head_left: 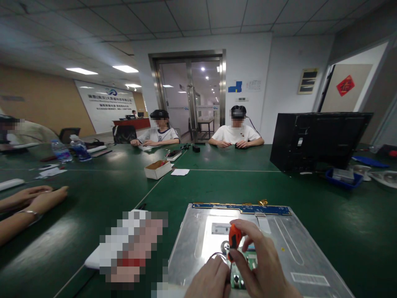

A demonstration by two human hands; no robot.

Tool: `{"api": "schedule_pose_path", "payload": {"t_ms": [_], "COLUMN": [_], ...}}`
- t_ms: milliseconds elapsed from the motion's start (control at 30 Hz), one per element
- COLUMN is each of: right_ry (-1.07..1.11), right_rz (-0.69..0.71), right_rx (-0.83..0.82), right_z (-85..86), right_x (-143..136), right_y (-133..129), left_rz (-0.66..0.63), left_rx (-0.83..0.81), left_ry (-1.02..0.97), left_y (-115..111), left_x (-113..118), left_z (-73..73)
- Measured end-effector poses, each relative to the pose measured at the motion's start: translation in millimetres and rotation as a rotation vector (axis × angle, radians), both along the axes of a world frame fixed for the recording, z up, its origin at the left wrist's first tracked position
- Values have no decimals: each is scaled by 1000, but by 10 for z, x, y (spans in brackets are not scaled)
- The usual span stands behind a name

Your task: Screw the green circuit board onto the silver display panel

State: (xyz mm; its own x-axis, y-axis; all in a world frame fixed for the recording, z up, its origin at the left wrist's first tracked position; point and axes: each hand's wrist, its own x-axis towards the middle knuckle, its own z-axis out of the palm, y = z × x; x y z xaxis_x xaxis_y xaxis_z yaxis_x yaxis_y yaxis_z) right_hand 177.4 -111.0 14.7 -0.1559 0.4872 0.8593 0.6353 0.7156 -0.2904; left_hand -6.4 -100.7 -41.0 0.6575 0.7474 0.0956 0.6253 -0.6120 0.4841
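Observation:
A silver metal panel (279, 244) lies on the green table, with a blue circuit strip (217, 208) along its far edge. Between the thumb and fingers of my right hand (263, 265) is an orange and black screwdriver (235, 236), held upright over a small green circuit board (252, 260) on the panel. My left hand (211, 278) rests beside the screwdriver's lower end, its fingers curled; what they hold, if anything, is hidden. A dark cable loops by its knuckles.
Left of the panel lies a white object (96, 256), partly pixelated. Farther off stand a small box (157, 169), bottles (81, 149), a black monitor (319, 140) and a blue tray (344, 179). Another person's hands (40, 200) are at left; two people sit across.

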Motion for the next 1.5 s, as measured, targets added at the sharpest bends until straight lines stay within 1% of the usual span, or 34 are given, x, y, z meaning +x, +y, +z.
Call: {"api": "schedule_pose_path", "payload": {"t_ms": [67,100,233,333,433,500,567,667,767,833,967,1100,1200,1300,1400,1500], "right_ry": [29,41,92,68,52,38,17,3,28,48,47,37,39,27,28,52], "right_rz": [-54,-59,2,29,61,38,-16,-83,-111,-92,54,94,99,97,47,6], "right_rx": [33,48,83,56,16,-1,-4,11,38,55,34,-12,-29,-45,-23,11], "right_z": [-29,-31,43,108,115,79,24,-50,-58,-23,82,135,123,80,38,33], "right_x": [-24,-37,-78,-76,-50,-28,-11,-7,-33,-54,-63,-34,-11,-4,-26,-63], "right_y": [20,31,59,42,6,-13,-21,-11,11,23,20,-10,-23,-16,3,20], "left_rz": [-2,2,10,28,38,36,36,23,5,-2,-4,28,53,48,22,28], "left_rx": [9,12,15,-10,-42,-51,-49,-32,-15,7,45,49,7,-17,8,13], "left_ry": [4,8,13,25,47,51,53,67,59,31,0,1,36,70,50,37], "left_y": [17,25,24,-5,-34,-39,-28,5,25,21,-9,-31,-34,-25,-6,10], "left_x": [-10,-14,-12,-3,9,18,25,27,17,9,11,25,32,32,26,20], "left_z": [-29,-44,-63,-13,60,90,90,50,20,22,37,18,8,2,-24,-54]}}
